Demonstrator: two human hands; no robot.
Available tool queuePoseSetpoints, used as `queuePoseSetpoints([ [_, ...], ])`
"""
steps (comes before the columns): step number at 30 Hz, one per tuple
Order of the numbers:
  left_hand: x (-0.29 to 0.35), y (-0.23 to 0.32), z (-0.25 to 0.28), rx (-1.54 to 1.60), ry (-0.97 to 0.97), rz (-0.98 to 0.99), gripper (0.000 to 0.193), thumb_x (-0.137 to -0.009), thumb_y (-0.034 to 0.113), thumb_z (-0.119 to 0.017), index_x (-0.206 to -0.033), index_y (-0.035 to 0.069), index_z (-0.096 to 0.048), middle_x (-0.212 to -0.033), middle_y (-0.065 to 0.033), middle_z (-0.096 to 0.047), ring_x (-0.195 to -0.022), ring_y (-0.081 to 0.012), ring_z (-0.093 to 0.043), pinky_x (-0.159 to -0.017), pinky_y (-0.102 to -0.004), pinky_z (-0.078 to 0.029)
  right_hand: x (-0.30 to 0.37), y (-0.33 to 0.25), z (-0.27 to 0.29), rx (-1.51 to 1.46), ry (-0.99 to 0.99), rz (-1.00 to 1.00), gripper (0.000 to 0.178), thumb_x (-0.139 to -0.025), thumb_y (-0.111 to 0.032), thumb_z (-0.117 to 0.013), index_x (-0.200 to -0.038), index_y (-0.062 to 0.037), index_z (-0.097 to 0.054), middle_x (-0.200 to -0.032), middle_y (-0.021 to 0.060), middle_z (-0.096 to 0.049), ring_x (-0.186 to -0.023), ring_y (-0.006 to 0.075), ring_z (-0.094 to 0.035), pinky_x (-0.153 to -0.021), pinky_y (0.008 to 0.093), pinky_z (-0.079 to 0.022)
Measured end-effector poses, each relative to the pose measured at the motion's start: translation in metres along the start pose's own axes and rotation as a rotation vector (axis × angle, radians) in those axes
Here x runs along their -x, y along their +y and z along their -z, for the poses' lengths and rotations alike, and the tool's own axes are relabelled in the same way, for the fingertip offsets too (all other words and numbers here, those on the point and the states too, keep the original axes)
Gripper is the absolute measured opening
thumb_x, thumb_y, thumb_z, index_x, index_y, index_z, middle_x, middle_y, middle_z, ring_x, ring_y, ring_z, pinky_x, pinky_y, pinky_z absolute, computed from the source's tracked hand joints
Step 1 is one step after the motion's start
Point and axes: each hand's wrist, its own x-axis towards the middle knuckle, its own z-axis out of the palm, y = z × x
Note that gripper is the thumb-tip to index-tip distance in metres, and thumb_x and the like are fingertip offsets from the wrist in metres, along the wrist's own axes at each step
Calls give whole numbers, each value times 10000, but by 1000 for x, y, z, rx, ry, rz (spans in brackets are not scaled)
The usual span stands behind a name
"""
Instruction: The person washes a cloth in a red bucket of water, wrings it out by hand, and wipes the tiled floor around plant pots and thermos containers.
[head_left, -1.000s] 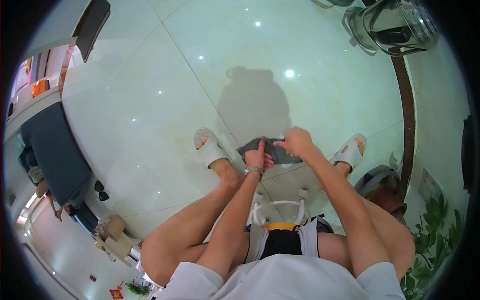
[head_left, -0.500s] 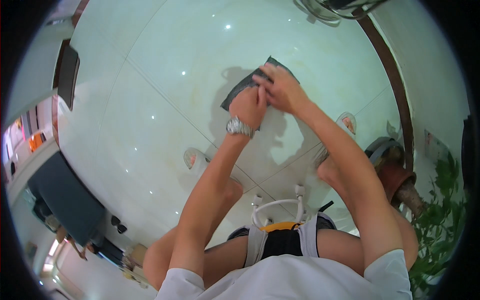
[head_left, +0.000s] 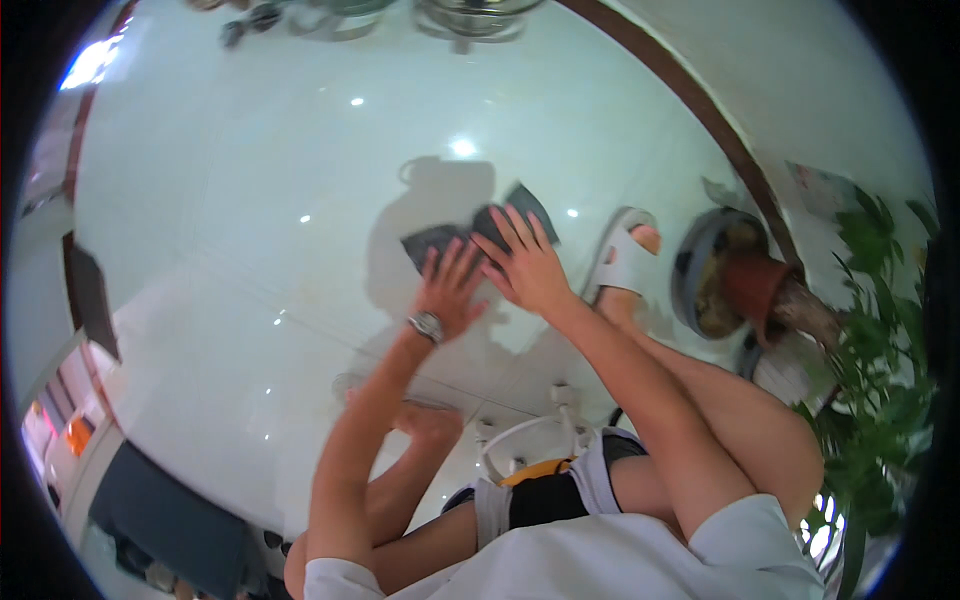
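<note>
Fingers spread and loosely straight on both hands, closed around nothing — I see the left hand (head_left: 450, 300) and the right hand (head_left: 532, 270) laid over a dark grey cloth (head_left: 487, 222). From my remote view the cloth is out in front of the person, over the pale tiled floor (head_left: 250, 170), its two ends showing on either side of the fingertips. The right fingers reach across its middle; the left ones overlap its nearer edge, slightly blurred, and I cannot tell how hard either hand presses. The hands are just beside each other.

A silver wristwatch (head_left: 426, 326) sits on the left wrist. The right foot wears a white slipper (head_left: 622, 255), near a terracotta pot (head_left: 752, 285) and a leafy green plant (head_left: 880, 370). Between the legs I make out a white tubular frame (head_left: 520, 433) on the floor. Beyond the right foot, a dark brown baseboard (head_left: 690, 85) curves along the wall — bent by my fisheye lens.
</note>
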Motion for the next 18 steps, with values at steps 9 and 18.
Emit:
queuePoseSetpoints([
  [9,-264,-50,59,-211,374,122,593,-957,452,-369,-1469,157,-328,-1572,-64,-201,-1460,-299,-109,-1125,-611,-43,-162,162,64,129,216,-285,501,-992,-459,-290,-1458,-289,-358,-1556,135,-204,-1430,397,-134,-1135,579,-96],
  [18,-216,9,22,-221,322,207,740,-878,464,-464,-1475,62,-292,-1560,-205,-149,-1443,-424,-50,-1114,-628,-12,-102,132,18,144,372,-431,494,-984,-445,-347,-1453,-291,-367,-1556,150,-186,-1414,450,-127,-1117,617,-90],
])
